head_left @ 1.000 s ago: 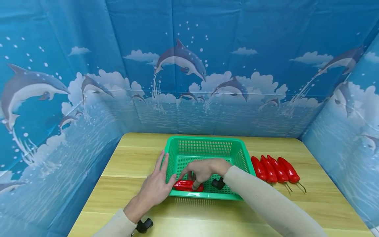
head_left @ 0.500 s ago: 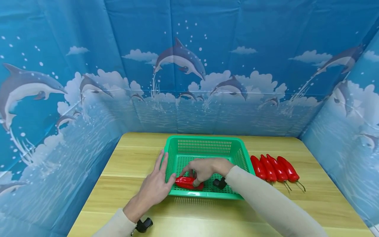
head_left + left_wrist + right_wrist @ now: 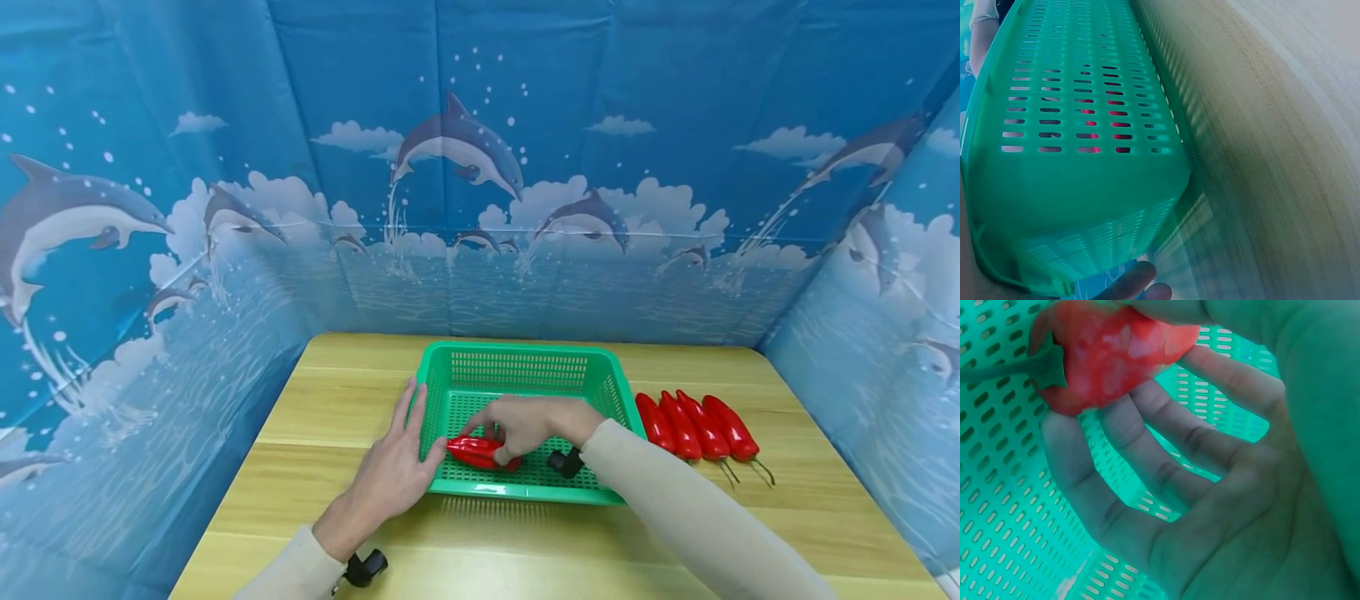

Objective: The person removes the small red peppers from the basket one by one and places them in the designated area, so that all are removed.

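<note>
A glossy red pepper [image 3: 471,452] lies lengthwise in the green plastic basket [image 3: 525,493], near its front wall. My right hand [image 3: 521,427] reaches down into the basket and holds this pepper between thumb and fingertips. In the right wrist view, the pepper [image 3: 1110,359] shows its green stem pointing left, over the perforated basket floor. My left hand [image 3: 393,467] rests at the basket's front left corner, fingers extended along the outer wall and thumb over the rim. Beyond the basket's end, two fingertips [image 3: 1132,278] show in the left wrist view.
Several red peppers [image 3: 693,429] lie side by side on the wooden table [image 3: 337,375], right of the basket, stems toward the front. A blue dolphin-print curtain [image 3: 480,300] encloses the table behind and at both sides. Each wrist carries a black camera [image 3: 366,568].
My right hand has shifted slightly away from the basket's front wall, bringing the pepper with it toward the back and a little right. The left hand stays at the corner.
</note>
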Tool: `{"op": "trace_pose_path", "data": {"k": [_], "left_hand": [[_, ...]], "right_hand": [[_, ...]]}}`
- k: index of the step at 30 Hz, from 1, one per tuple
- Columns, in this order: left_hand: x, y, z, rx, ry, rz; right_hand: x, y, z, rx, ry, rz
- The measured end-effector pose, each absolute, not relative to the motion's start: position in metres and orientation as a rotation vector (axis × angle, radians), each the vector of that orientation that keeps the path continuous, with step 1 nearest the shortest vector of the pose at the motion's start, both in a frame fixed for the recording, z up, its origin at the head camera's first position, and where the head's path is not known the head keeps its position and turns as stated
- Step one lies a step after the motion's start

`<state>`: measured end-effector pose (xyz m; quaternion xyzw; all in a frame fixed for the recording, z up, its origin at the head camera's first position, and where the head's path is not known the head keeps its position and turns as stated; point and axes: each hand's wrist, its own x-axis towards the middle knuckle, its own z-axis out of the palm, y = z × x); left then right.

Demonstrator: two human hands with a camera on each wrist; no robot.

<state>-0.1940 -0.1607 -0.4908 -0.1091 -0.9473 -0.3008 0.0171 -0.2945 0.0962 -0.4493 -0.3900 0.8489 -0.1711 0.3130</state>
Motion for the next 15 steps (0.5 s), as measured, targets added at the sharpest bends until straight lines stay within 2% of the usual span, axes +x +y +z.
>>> {"op": "trace_pose_path", "data": {"k": [15], "left_hand": [[-0.194,-0.160,-0.490,-0.336,-2.947,-0.951]], "right_hand": [[-0.293,0.104,-0.433,-1.092,2.273,-0.480]]}}
